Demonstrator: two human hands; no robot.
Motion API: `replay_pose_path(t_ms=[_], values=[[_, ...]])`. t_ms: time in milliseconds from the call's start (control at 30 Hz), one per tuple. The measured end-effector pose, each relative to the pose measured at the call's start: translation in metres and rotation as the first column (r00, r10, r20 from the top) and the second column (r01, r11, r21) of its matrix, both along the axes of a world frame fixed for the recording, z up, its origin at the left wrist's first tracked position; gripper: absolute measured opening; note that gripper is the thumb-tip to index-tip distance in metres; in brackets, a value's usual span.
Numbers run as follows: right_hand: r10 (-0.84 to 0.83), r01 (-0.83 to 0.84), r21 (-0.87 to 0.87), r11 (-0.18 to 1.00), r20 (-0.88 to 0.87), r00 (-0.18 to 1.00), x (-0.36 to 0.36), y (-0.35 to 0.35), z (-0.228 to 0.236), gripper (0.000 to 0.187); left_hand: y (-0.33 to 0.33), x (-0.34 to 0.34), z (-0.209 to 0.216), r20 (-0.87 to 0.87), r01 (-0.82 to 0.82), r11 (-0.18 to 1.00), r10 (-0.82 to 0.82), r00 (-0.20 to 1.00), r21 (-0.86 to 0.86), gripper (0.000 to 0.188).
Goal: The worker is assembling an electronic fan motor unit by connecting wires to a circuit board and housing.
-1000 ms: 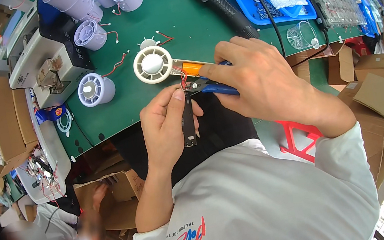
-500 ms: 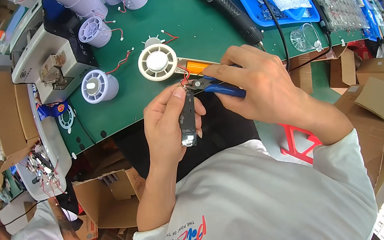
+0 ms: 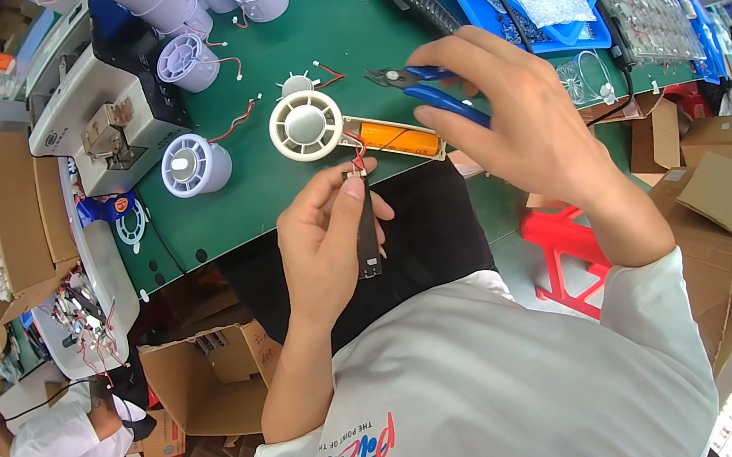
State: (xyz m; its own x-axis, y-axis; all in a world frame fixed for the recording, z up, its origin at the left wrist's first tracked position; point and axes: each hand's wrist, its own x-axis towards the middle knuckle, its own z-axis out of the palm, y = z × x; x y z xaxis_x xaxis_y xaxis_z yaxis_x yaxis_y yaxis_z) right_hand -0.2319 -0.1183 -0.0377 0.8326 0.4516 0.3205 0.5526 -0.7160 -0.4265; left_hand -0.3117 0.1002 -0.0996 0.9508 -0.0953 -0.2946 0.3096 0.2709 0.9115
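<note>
Left hand (image 3: 322,240) pinches narrow black strip, seemingly plastic (image 3: 368,242), at green tabletop (image 3: 249,185) edge; probably light, stiff, best gripped by long sides, sparing fragile thin red wires (image 3: 359,141). Right hand (image 3: 525,112) grasps blue-handled metal cutters (image 3: 450,107).

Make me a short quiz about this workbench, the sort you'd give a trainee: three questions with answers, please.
1. What does the person's right hand hold?
a) a power screwdriver
b) blue-handled cutters
c) a clear plastic cup

2. True or false: the left hand holds a long black part.

3. Fill in "left" or "right": in the picture, the cream wheel-like piece lies to the ____ of the orange cylinder.

Key: 1 b; 2 true; 3 left.
</note>
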Motion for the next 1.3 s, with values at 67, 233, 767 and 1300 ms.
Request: replay_pose_path(t_ms=[67,233,767,1300], values=[[-0.009,0.010,-0.051,0.999,0.025,1.000,0.010,0.005,-0.002,0.031,-0.001,-0.001,0.001,0.029,0.012,0.999,-0.014,0.999,0.047,0.027],[-0.090,0.126,-0.460,0.879,0.100,0.991,0.048,0.026,-0.026,0.035,-0.002,0.001,0.007,-0.052,-0.039,0.998,0.037,0.998,-0.044,0.024],[0.216,-0.162,0.267,0.950,-0.183,0.959,0.076,0.046,-0.033,0.013,0.008,0.008,0.005,-0.015,-0.011,1.000,0.012,1.000,0.015,0.019],[0.555,-0.493,0.350,0.797,-0.100,0.826,0.030,0.033,-0.034,0.016,0.015,0.003,0.004,-0.018,-0.030,0.995,0.028,0.999,-0.097,0.021]])
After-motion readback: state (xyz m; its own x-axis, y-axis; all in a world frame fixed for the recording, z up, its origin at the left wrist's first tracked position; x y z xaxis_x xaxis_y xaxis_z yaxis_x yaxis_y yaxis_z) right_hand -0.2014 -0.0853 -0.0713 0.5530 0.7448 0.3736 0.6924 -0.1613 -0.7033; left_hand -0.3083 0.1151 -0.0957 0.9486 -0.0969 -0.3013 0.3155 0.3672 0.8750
